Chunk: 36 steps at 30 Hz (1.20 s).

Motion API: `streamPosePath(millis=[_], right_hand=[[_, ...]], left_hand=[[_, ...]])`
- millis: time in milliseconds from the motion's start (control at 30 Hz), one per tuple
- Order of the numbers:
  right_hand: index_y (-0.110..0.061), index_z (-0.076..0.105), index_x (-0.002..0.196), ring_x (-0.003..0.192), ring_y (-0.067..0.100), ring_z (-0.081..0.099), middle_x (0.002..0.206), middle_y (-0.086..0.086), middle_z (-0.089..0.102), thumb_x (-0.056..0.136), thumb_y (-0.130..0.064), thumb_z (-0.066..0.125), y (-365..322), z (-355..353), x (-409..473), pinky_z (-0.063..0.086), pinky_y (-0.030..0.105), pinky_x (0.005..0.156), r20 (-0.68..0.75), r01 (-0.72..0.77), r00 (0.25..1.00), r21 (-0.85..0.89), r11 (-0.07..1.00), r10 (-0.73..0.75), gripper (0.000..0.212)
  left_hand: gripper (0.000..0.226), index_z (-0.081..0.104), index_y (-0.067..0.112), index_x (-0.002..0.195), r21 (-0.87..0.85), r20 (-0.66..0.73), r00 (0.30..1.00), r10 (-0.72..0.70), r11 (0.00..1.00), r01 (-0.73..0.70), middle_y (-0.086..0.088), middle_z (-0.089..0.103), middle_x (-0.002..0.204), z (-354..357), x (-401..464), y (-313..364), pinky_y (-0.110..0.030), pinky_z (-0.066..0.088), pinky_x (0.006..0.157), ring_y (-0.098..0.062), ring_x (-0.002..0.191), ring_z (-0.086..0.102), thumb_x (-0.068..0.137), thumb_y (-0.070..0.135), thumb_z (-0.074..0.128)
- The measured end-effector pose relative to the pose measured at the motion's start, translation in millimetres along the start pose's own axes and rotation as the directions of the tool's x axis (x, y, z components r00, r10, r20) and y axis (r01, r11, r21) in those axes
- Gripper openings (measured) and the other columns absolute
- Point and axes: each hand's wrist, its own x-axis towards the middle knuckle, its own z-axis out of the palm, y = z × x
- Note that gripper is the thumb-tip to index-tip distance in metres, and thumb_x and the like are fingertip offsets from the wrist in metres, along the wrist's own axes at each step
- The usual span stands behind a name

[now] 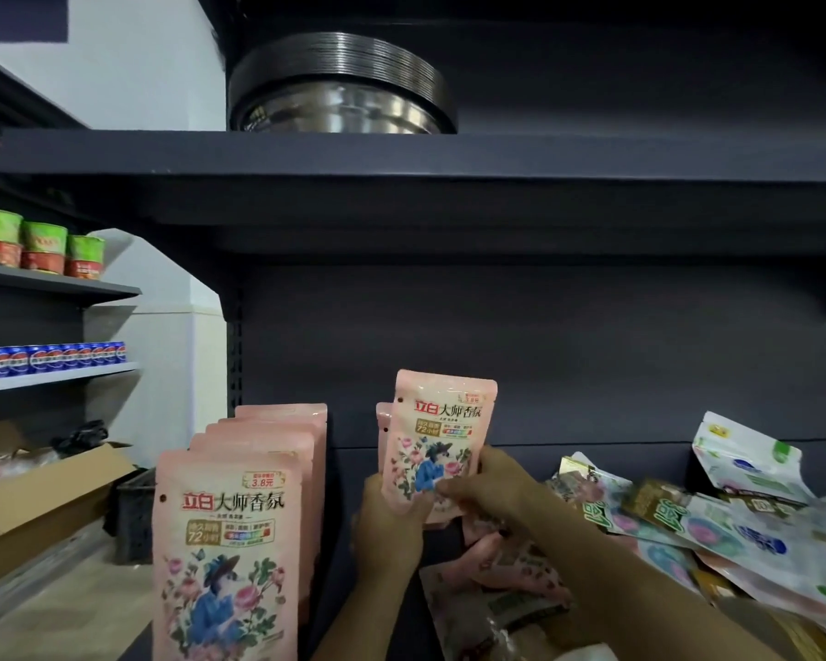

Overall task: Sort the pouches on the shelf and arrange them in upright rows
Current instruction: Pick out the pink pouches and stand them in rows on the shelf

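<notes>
Backing the pouches [735,512], a dark shelf [497,355] (white wall [163,326] left).

Open gap on dark shelf [592,450] between upright pink pouch row [239,517] at left edge and heaped white-green pouches [716,512] right; back panel clear above.
</notes>
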Motion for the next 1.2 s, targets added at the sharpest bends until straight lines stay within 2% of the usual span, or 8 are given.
streamPosePath(millis=[67,167,367,633,767,933,1100,1200], right_hand=[[-0.003,0.061,0.113,0.099,0.025,0.068,0.112,0.011,0.069,0.075,-0.008,0.076,1,3,7,0.056,0.040,0.090,0.015,0.016,1.000,-0.068,0.998,-0.015,0.042],[-0.003,0.062,0.114,0.100,0.024,0.068,0.113,0.011,0.069,0.076,-0.009,0.075,3,7,14,0.056,0.037,0.089,0.041,0.028,0.999,-0.167,0.986,-0.022,0.040],[-0.007,0.060,0.118,0.109,0.020,0.063,0.121,0.007,0.066,0.075,-0.019,0.076,11,13,13,0.052,0.030,0.095,0.064,0.035,0.998,-0.393,0.919,-0.011,0.047],[-0.008,0.054,0.124,0.114,0.021,0.060,0.125,0.008,0.063,0.078,-0.026,0.073,18,17,19,0.050,0.029,0.096,0.022,0.021,1.000,-0.497,0.867,-0.012,0.052],[-0.008,0.054,0.124,0.115,0.021,0.059,0.126,0.008,0.062,0.079,-0.025,0.073,20,19,20,0.049,0.030,0.098,0.014,0.023,1.000,-0.514,0.858,-0.019,0.051],[-0.006,0.051,0.124,0.115,0.024,0.058,0.127,0.009,0.060,0.079,-0.025,0.072,20,20,20,0.050,0.032,0.098,-0.002,0.003,1.000,-0.533,0.846,-0.005,0.053],[-0.003,0.051,0.121,0.116,0.027,0.056,0.127,0.014,0.057,0.087,-0.011,0.058,15,4,18,0.049,0.033,0.095,-0.089,-0.050,0.996,-0.599,0.799,-0.004,0.036],[-0.003,0.057,0.121,0.116,0.028,0.056,0.127,0.014,0.058,0.091,-0.009,0.048,8,-9,13,0.046,0.031,0.095,-0.067,-0.016,0.997,-0.724,0.690,-0.047,0.032]], left_hand=[[0.032,0.056,0.021,0.100,0.138,-0.054,0.998,0.027,0.990,-0.019,-0.006,0.067,0.104,0,4,-4,-0.044,0.054,0.083,-0.027,0.098,0.062,0.075,0.027,0.074],[0.033,0.056,0.005,0.108,0.202,-0.079,0.996,0.033,0.979,-0.017,-0.012,0.066,0.108,0,10,-7,-0.039,0.054,0.081,-0.029,0.098,0.063,0.080,0.018,0.069],[0.033,0.055,0.001,0.112,0.363,-0.023,0.999,-0.043,0.931,0.049,-0.014,0.064,0.116,1,13,-18,-0.029,0.048,0.079,-0.028,0.106,0.061,0.084,0.017,0.065],[0.032,0.056,0.003,0.114,0.382,0.016,0.999,-0.031,0.924,0.022,-0.011,0.064,0.119,1,17,-22,-0.024,0.046,0.077,-0.023,0.108,0.061,0.086,0.016,0.063],[0.032,0.055,0.003,0.115,0.392,0.027,0.999,-0.033,0.920,0.020,-0.011,0.063,0.119,0,20,-26,-0.027,0.049,0.084,-0.024,0.109,0.061,0.085,0.013,0.063],[0.032,0.054,0.002,0.116,0.389,0.039,0.999,-0.013,0.921,-0.003,-0.012,0.062,0.120,1,18,-26,-0.024,0.045,0.078,-0.025,0.110,0.059,0.086,0.011,0.062],[0.035,0.051,0.002,0.111,0.360,-0.005,1.000,-0.008,0.933,0.009,-0.013,0.061,0.119,-1,17,-27,-0.033,0.052,0.084,-0.027,0.108,0.060,0.082,0.011,0.067],[0.035,0.051,0.002,0.113,0.342,-0.001,1.000,-0.008,0.940,0.007,-0.013,0.061,0.119,-1,15,-27,-0.032,0.051,0.083,-0.027,0.109,0.060,0.083,0.011,0.066]])
